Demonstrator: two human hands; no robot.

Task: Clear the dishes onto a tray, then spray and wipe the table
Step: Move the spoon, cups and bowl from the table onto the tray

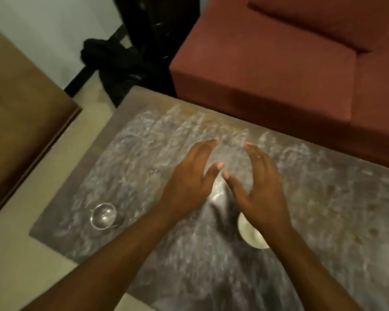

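The left hand (189, 178) and the right hand (261, 189) are held above the table (323, 198), palms turned toward each other, fingers straight and nothing gripped. The thumb tips are near one another but apart.

The table's grey, marble-like top is streaked with pale veining and fills the frame from 3 to 8 o'clock. A rust-red sofa (279, 63) is set against its far edge at 1 o'clock. A brown wooden surface (20, 108) is seen at 9 o'clock, across a strip of beige floor (20, 254). A black bundle (112, 57) is heaped at 11 o'clock by the wall.

A white bowl (252, 234) is partly hidden under the right wrist, at 5 o'clock of the hands. A clear glass (103, 216) is stood upright on the table at 8 o'clock, near its corner.
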